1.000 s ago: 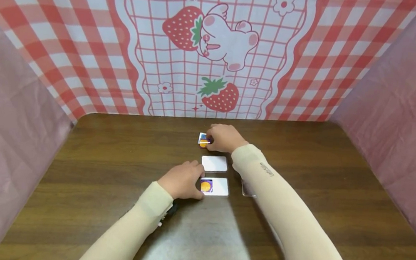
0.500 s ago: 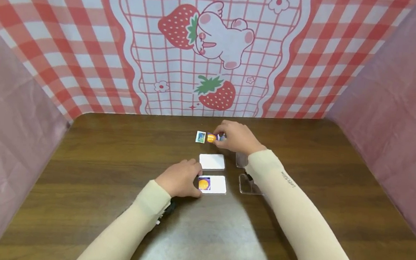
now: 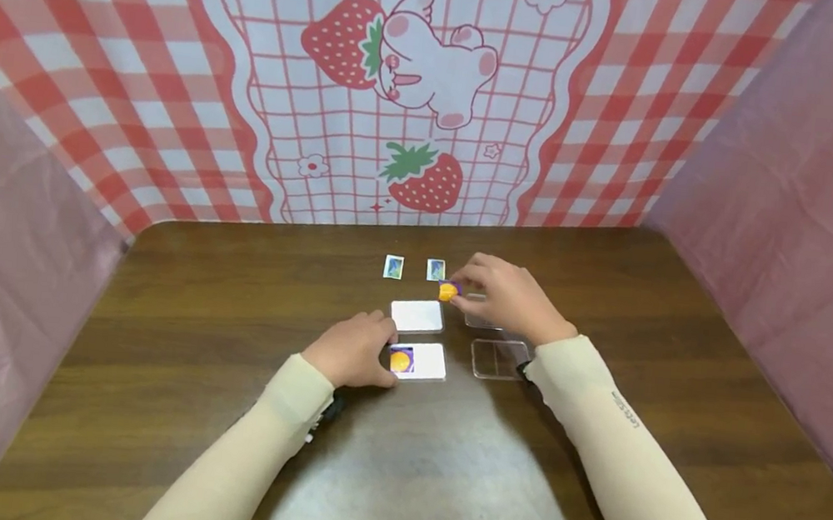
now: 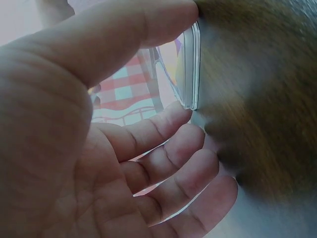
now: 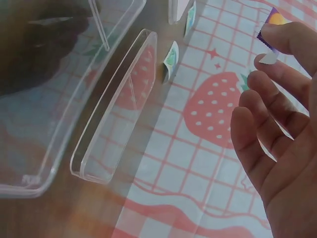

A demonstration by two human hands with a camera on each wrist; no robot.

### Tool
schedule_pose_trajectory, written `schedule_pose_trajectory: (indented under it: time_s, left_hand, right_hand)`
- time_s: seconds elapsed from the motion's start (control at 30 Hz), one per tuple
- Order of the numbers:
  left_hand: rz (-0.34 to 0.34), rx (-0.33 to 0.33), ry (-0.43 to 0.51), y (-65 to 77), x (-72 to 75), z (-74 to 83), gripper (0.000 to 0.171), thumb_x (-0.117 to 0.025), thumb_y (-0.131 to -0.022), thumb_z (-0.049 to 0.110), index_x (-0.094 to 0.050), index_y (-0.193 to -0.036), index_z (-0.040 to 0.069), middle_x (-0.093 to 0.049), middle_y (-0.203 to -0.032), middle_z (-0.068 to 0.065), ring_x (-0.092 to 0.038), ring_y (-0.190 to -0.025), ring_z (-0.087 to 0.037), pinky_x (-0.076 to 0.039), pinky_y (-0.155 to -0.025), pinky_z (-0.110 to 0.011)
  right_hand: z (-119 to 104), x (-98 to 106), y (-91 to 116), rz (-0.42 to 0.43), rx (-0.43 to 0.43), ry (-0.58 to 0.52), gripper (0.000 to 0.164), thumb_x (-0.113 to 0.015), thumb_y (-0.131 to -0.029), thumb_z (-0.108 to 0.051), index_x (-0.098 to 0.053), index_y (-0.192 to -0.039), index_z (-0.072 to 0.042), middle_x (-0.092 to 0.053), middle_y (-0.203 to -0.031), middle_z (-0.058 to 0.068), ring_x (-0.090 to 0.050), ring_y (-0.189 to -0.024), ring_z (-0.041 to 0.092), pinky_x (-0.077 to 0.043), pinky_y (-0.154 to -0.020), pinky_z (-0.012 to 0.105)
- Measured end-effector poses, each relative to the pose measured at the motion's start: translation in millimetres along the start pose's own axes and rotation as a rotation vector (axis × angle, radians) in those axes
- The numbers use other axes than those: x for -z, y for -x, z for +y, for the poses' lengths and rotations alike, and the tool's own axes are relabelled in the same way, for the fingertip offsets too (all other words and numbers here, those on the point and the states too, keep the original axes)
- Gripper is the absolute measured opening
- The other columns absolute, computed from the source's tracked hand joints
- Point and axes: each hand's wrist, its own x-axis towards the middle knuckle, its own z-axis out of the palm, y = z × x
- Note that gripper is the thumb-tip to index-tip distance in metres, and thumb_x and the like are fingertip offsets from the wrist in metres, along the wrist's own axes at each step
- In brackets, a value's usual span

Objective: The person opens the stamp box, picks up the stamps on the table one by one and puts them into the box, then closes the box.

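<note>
My right hand (image 3: 511,298) pinches a small orange-and-purple stamp (image 3: 448,291) between thumb and index finger. Its notched edge shows in the right wrist view, where the stamp (image 5: 274,25) is held above the table. Two blue-green stamps, a left one (image 3: 394,267) and a right one (image 3: 435,270), lie apart near the back. My left hand (image 3: 352,350) holds the left end of the nearer clear case (image 3: 431,362), thumb at the front corner and index finger at the back. On its white face, at the left, is another orange-and-purple stamp (image 3: 402,361).
A second white-faced case (image 3: 417,316) lies just behind the first. To the right are two clear plastic lids, the nearer lid (image 3: 499,360) in full view and the farther lid (image 3: 484,323) partly under my right hand. A checked strawberry cloth (image 3: 424,181) hangs behind the wooden table.
My right hand has moved right and slightly nearer, keeping the orange-and-purple stamp. The blue-green stamps, stacked with it before, now lie separately on the table. My left hand stays at the case.
</note>
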Motion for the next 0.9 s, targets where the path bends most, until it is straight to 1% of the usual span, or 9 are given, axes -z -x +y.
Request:
schedule_pose_trajectory:
  time_s: [0.1, 0.23, 0.47, 0.7, 0.9]
  left_hand:
    - [0.001, 0.007, -0.001, 0.0, -0.2, -0.7, 0.047, -0.088, -0.078, 0.037, -0.065, -0.107, 0.008, -0.059, -0.099, -0.004, -0.054, -0.087, -0.021, -0.051, -0.081, -0.039]
    - [-0.010, 0.016, 0.002, -0.1, -1.0, -0.5, 0.047, -0.087, -0.079, 0.040, -0.065, -0.108, 0.010, -0.059, -0.099, -0.003, -0.054, -0.086, -0.020, -0.051, -0.080, -0.038]
    - [-0.002, 0.016, 0.015, 1.1, 0.5, -0.2, 0.047, -0.087, -0.079, 0.039, -0.066, -0.108, 0.009, -0.058, -0.098, -0.002, -0.053, -0.086, -0.020, -0.051, -0.081, -0.038]
    - [-0.005, 0.016, 0.019, 2.4, 0.2, 0.7, 0.047, -0.087, -0.079, 0.038, -0.066, -0.109, 0.009, -0.059, -0.099, -0.002, -0.054, -0.087, -0.020, -0.051, -0.082, -0.038]
    - [0.006, 0.005, 0.015, 1.8, 0.3, -0.8, 0.047, -0.087, -0.078, 0.038, -0.066, -0.108, 0.008, -0.059, -0.099, -0.003, -0.054, -0.087, -0.021, -0.051, -0.082, -0.040]
  right_hand:
    - [-2, 1, 6, 0.017, -0.002, -0.003, 0.026, -0.082, -0.090, -0.027, -0.077, -0.112, -0.015, -0.066, -0.103, 0.000, -0.064, -0.085, 0.018, -0.052, -0.073, 0.035]
    - [-5, 2, 14, 0.024, 0.000, 0.000, 0.027, -0.083, -0.089, -0.026, -0.076, -0.113, -0.014, -0.068, -0.103, 0.003, -0.062, -0.081, 0.017, -0.052, -0.070, 0.034]
    - [-6, 1, 23, 0.034, -0.016, 0.011, 0.026, -0.082, -0.090, -0.026, -0.076, -0.112, -0.014, -0.065, -0.102, -0.004, -0.058, -0.076, 0.011, -0.050, -0.067, 0.032]
    - [-1, -3, 27, 0.026, -0.044, 0.008, 0.028, -0.083, -0.089, -0.027, -0.076, -0.113, -0.013, -0.066, -0.104, -0.004, -0.060, -0.079, 0.011, -0.052, -0.069, 0.032]
    - [0, -4, 26, 0.026, -0.024, 0.017, 0.027, -0.083, -0.089, -0.026, -0.076, -0.112, -0.012, -0.067, -0.103, -0.002, -0.061, -0.078, 0.012, -0.052, -0.068, 0.032]
